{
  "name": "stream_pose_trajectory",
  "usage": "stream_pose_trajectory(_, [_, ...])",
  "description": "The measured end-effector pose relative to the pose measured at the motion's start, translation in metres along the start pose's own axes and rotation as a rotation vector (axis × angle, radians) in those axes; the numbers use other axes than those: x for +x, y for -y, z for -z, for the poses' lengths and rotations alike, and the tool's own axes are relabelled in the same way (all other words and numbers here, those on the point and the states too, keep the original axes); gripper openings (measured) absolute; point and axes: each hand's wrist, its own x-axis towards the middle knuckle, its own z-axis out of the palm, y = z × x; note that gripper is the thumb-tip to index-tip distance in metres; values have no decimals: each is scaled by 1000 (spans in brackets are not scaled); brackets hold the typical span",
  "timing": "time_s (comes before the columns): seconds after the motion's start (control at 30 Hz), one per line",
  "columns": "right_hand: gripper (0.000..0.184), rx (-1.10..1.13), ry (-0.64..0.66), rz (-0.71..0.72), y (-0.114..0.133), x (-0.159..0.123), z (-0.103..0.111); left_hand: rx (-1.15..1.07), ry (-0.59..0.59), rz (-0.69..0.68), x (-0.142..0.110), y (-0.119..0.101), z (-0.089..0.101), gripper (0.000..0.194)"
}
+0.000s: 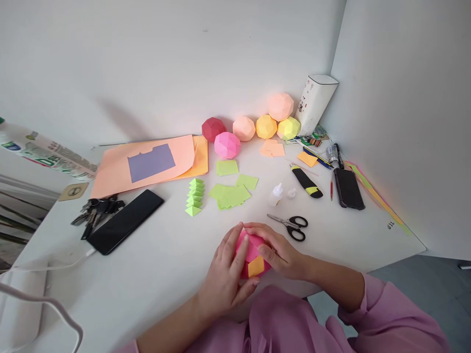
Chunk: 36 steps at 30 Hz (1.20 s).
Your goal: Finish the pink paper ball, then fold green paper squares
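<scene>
Pink paper ball (252,251) with orange patch (256,266), at near edge of table (147,284). Left hand (226,272) and right hand (282,249) cup opposite sides, fingers curved against it, probably for steadiness. Scissors (286,222) just beyond, apparently within easy reach.

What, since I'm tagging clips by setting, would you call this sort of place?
Probably a craft spot at a white desk, though home or office I can't tell: faceted balls towards the back, loose green paper pieces and scissors.
</scene>
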Motion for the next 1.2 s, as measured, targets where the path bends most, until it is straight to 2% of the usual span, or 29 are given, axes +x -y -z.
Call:
stream_pose_trajectory(0.1, [38, -4, -2, 33, 1, 2, 1, -308, 60, 197, 0, -1, 6, 64])
stream_pose_trajectory(0.2, [35, 26, -19, 79, 1, 3, 3, -510, 110, 302, 2, 1, 13, 58])
stream_pose_trajectory(0.33, [30, 19, -89, 103, 0, 4, 5, -580, 120, 395, 4, 1, 14, 70])
stream_pose_trajectory(0.4, [28, -10, -123, 78, 0, 3, 6, -559, 100, 417, 4, 0, 12, 70])
stream_pose_trajectory(0.57, [31, -2, -77, 119, 5, 2, 8, -427, 37, 332, 1, 0, 5, 72])
stream_pose_trajectory(0.7, [17, -4, -69, 169, 10, 4, 9, -427, 16, 284, 0, 1, 2, 75])
stream_pose_trajectory(0.83, [6, -5, -70, 233, 11, 6, 8, -489, 46, 269, 1, 0, 0, 81])
stream_pose_trajectory(0.97, [7, -14, -71, 254, 10, 6, 8, -536, 99, 263, 0, -1, -1, 85])
stream_pose_trajectory(1.2, [13, 43, -56, 208, 10, 6, 8, -515, 80, 260, 1, -1, 1, 81])
